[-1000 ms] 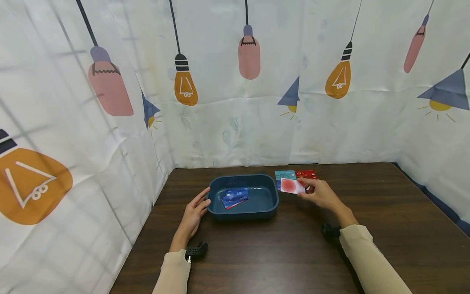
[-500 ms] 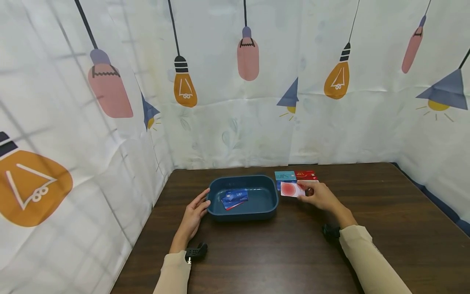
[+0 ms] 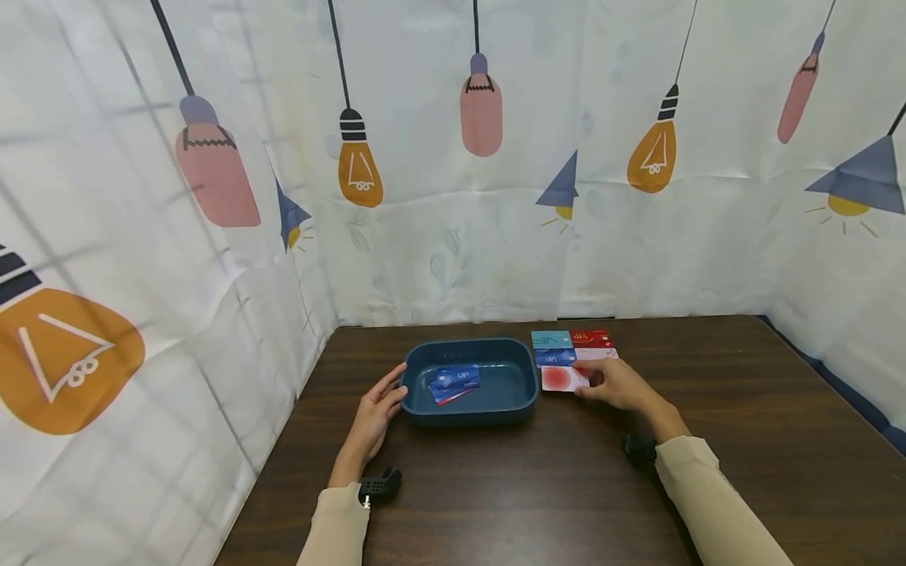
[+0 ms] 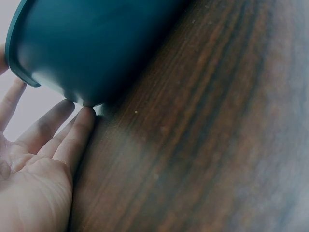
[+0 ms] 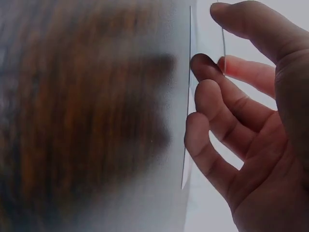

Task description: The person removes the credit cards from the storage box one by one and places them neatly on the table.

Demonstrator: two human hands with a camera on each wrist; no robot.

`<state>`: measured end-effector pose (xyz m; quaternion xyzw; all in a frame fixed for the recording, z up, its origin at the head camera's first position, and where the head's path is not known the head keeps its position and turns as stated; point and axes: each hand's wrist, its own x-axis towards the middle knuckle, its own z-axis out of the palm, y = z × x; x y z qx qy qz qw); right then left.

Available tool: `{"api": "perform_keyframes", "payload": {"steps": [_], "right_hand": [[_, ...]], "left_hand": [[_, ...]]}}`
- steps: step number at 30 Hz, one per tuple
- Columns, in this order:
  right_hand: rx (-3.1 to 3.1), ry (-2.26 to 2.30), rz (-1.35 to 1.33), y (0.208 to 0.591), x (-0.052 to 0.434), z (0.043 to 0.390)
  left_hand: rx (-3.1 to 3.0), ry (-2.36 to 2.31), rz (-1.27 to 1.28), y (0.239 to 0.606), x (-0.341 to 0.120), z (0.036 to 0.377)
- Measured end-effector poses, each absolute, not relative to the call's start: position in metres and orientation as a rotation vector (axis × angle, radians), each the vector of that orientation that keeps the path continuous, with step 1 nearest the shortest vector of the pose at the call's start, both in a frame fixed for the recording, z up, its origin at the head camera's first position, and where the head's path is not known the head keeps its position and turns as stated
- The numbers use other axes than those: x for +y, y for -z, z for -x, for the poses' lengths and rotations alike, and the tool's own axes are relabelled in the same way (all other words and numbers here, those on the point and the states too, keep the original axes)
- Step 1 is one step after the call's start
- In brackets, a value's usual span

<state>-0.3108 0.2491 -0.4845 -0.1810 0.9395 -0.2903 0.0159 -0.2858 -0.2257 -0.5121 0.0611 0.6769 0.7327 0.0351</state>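
Note:
My right hand (image 3: 623,387) pinches a pale pink card with a red circle (image 3: 556,379) by its right end, in front of the other cards on the table. In the right wrist view the held card (image 5: 223,38) shows edge-on between thumb and fingers. Behind it lie a teal card (image 3: 552,339), a red card (image 3: 593,339), a blue card (image 3: 555,357) and a pink card (image 3: 597,354) partly under my fingers. My left hand (image 3: 373,417) touches the left end of a dark blue bin (image 3: 470,417) with straight fingers; the left wrist view shows fingertips on its wall.
Inside the bin a blue card (image 3: 458,376) overlaps other cards, one with a red edge. The dark wooden table (image 3: 495,495) reaches back to a white curtain (image 3: 439,259) printed with lamps, which also hangs along the left side.
My right hand has drawn the red-circle card a little toward me and lower, so the blue and pink cards behind show more. The left hand and bin have stayed put.

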Motion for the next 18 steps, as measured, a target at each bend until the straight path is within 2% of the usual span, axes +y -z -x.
{"api": "perform_keyframes", "payload": {"steps": [18], "right_hand": [[2.853,0.816,0.546,0.4838,0.2465,0.3118]], "left_hand": [[2.083,-2.243,-0.212,0.5121,-0.2261,0.2860]]}}
